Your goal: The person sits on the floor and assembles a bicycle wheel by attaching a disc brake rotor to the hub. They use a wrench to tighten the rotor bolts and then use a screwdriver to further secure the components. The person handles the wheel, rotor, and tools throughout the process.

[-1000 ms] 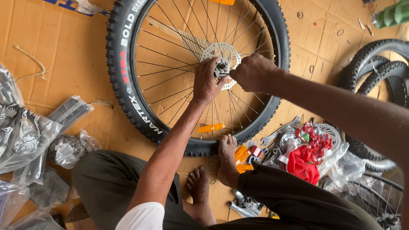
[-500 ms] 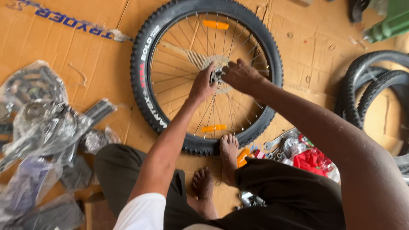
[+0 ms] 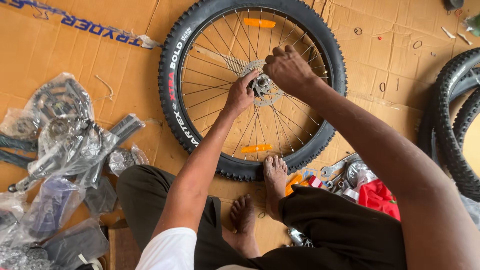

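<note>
Both hands have shifted little since half a second ago — the view has swung right and closer.

Head view: the bicycle wheel (image 3: 252, 87) lies flat on cardboard (image 3: 75, 65), axle pointing up. Left hand (image 3: 240, 96) presses fingertips on the disc rotor (image 3: 261, 84); right hand (image 3: 286, 68) curls closed over the hub — what it pinches is hidden. A bare foot (image 3: 274, 175) touches the tyre's near edge; bagged parts (image 3: 60, 135) lie well apart, left.

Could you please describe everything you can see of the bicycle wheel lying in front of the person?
The bicycle wheel lies flat on cardboard: a knobby black tyre, thin metal spokes, two orange reflectors and a silvery disc at the hub. The left hand and right hand meet at the hub; a bare foot touches the near tyre edge.
</note>
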